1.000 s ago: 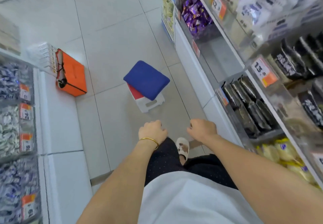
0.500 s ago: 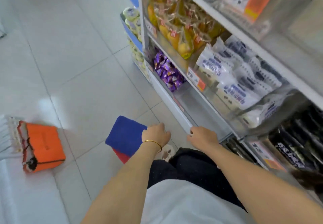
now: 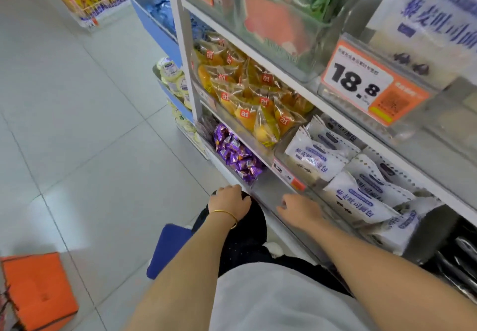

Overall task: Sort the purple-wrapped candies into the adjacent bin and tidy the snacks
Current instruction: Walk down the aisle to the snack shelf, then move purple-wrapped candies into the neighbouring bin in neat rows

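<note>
Two slack, empty hands, left hand [image 3: 229, 201], right hand [image 3: 299, 210], near purple candies [image 3: 236, 155], beside white packets [image 3: 361, 196].

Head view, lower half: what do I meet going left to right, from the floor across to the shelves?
In order: orange bag → blue stool → left hand → right hand → white packets.

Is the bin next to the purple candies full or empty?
Empty where it shows: the bin beside the purple candies has a bare floor. The right hand hides part.
</note>
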`<action>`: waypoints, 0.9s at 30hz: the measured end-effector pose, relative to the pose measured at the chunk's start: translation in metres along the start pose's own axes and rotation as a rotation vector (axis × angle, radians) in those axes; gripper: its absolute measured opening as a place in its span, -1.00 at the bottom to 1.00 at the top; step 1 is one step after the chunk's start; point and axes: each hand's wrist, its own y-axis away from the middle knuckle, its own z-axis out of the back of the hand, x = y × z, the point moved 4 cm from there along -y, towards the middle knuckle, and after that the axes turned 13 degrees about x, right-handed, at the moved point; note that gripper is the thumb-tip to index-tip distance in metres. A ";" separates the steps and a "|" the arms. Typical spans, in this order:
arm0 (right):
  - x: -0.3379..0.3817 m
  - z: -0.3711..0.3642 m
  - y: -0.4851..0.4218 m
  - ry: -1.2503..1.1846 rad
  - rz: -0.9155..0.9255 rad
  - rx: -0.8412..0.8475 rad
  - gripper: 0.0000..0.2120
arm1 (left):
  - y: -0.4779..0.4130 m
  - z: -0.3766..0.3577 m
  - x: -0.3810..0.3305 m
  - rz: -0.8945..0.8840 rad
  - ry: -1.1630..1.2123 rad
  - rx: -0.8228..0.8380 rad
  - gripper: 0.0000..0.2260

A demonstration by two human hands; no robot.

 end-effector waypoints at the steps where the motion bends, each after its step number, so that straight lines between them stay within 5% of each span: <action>1: 0.003 0.002 -0.007 -0.017 -0.009 -0.001 -0.71 | -0.009 0.007 0.004 -0.017 -0.022 0.012 -0.68; 9: 0.034 -0.012 -0.067 -0.191 -0.208 0.004 -0.65 | -0.108 0.055 0.036 -0.257 -0.379 0.150 -0.65; 16: 0.061 -0.053 -0.118 -0.406 -0.417 -0.039 -0.65 | -0.169 0.058 0.062 -0.691 -0.620 -0.090 -0.72; 19: 0.052 -0.075 -0.149 -0.271 -0.414 -0.177 -0.68 | -0.199 0.031 0.062 -0.941 -0.533 -0.204 -0.72; 23: 0.032 -0.109 -0.179 -0.184 -0.292 -0.611 -0.62 | -0.242 -0.018 0.063 -1.244 -0.364 -0.528 -0.72; 27: 0.024 -0.141 -0.192 -0.119 -0.194 -0.902 -0.66 | -0.264 -0.046 0.068 -1.390 -0.270 -0.802 -0.66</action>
